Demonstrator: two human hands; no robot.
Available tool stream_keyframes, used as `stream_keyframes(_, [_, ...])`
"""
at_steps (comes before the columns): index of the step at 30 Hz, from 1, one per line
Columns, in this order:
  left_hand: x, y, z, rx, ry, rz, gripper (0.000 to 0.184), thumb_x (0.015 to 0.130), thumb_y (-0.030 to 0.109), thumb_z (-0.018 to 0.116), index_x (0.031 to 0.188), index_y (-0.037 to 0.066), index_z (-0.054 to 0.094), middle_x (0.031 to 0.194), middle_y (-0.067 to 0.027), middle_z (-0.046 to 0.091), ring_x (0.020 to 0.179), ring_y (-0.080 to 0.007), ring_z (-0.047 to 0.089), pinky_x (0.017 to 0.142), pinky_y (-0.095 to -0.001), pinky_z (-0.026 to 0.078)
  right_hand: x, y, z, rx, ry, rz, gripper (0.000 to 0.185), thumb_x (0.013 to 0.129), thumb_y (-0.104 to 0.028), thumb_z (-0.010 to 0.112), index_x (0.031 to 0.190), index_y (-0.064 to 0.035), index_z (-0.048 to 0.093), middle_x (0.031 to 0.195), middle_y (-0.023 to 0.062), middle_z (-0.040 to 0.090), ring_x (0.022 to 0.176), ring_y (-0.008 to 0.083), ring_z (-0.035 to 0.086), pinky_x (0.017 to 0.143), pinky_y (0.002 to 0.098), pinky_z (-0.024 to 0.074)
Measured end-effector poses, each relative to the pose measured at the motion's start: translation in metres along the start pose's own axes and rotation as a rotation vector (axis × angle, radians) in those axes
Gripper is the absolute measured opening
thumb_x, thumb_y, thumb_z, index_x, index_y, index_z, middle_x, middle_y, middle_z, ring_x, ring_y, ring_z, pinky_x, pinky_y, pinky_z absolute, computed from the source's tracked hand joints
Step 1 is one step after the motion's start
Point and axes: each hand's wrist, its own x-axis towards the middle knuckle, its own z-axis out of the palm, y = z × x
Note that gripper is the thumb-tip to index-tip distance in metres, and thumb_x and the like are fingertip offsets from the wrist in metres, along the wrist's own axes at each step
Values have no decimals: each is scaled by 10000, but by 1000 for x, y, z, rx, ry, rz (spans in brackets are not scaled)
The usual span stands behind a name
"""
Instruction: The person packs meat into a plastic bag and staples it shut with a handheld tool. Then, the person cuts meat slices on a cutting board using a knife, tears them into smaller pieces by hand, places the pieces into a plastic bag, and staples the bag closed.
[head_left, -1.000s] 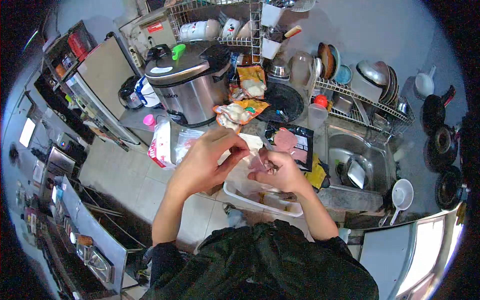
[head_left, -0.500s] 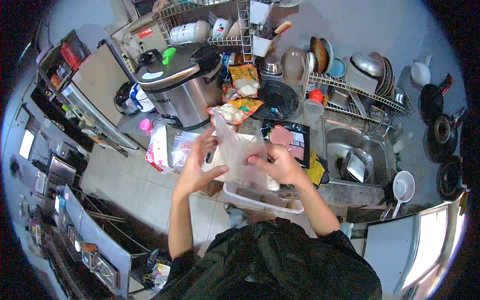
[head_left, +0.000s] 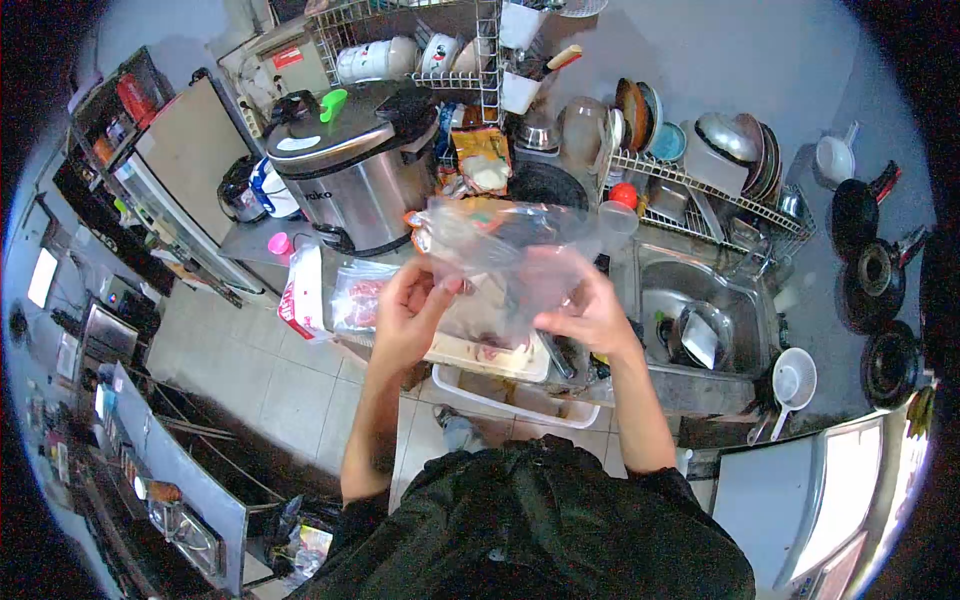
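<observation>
A clear plastic bag (head_left: 500,245) is stretched between my two hands above the counter. My left hand (head_left: 408,312) pinches its left edge between thumb and fingers. On the opposite side, my right hand (head_left: 592,318) grips the bag, with some fingers behind the film. Below it lies a pale cutting board (head_left: 515,362) with reddish stains, and a dark long object (head_left: 562,356) rests at its right end. Close to my left hand is a clear bag of red meat (head_left: 357,300). The bag's film partly covers the orange packet behind it.
A large steel cooker (head_left: 345,195) stands at the back left, beside an opened orange packet (head_left: 483,165). To the right are a sink (head_left: 655,275) and a dish rack (head_left: 700,195). A white bin (head_left: 510,400) sits below the counter edge.
The bag has gone from hanging gathered between my hands to spread wide and raised over the counter. My right hand has moved slightly right, and the view has shifted a little.
</observation>
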Motion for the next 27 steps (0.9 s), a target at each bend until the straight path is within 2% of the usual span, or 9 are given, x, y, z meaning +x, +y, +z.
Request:
stream_keyframes(2, [5,9,1,16,-10,42,133,988,20,629,1108,-22,590,1039,-71,685,996,-143,652,897,-290,511,3,20,-8,-332,-121,-28,696,790,-137,872,1384,-12,531,1326,97,614,1174,196,605,1034,355,470])
stream_keyframes(6, [10,17,-5,116,-3,105,130,986,9,626,1108,-13,587,1072,-65,677,1036,-133,638,922,-277,497,-1,61,11,-204,-186,333,420,903,-251,750,1230,1,672,1173,118,716,1097,251,660,997,391,493])
stream_keyframes(7, [10,14,-10,56,30,103,316,931,25,702,1215,-17,569,1180,-88,647,1138,-165,606,996,-300,472,2,69,19,-224,-123,143,296,946,-203,693,1162,0,699,1046,107,749,1021,225,691,949,377,524])
stream_keyframes(11, [-7,-14,-42,189,2,137,766,777,102,858,1423,-18,465,1386,-136,554,1274,-250,537,1114,-377,399,6,55,28,-35,-31,191,217,975,-75,616,1169,-18,693,1060,59,747,989,155,700,850,315,563])
stream_keyframes(15, [-31,-56,-54,402,-201,-278,708,764,131,878,1371,4,536,1328,-118,610,1253,-220,557,1087,-375,425,11,58,22,-143,-65,128,173,982,-84,615,1113,6,683,1022,45,748,891,125,696,741,289,547])
stream_keyframes(18, [-49,-59,-29,210,-106,-256,559,802,144,847,1289,6,610,1286,-108,633,1219,-210,572,1064,-379,443,7,46,24,-261,47,62,153,982,-83,616,1088,7,680,989,41,746,865,106,681,726,278,530])
stream_keyframes(19, [-51,-59,-24,436,-75,-212,398,857,139,787,1209,6,655,1213,-101,660,1116,-202,617,1003,-365,482,8,41,24,-207,27,158,168,967,-66,618,1108,1,679,997,49,736,939,106,669,793,277,528])
stream_keyframes(23, [-45,-105,-23,115,29,-339,181,899,120,721,1036,4,690,995,-90,699,944,-165,657,841,-332,537,5,36,18,-323,32,-58,297,906,-23,667,1203,-21,667,1136,63,702,1068,144,640,941,309,503])
stream_keyframes(27, [-32,-25,-4,410,87,-229,174,889,45,706,1043,-21,659,993,-77,681,930,-161,662,831,-323,548,-2,26,24,10,38,85,334,893,-55,725,1217,-10,658,1137,60,696,1076,171,640,953,341,505])
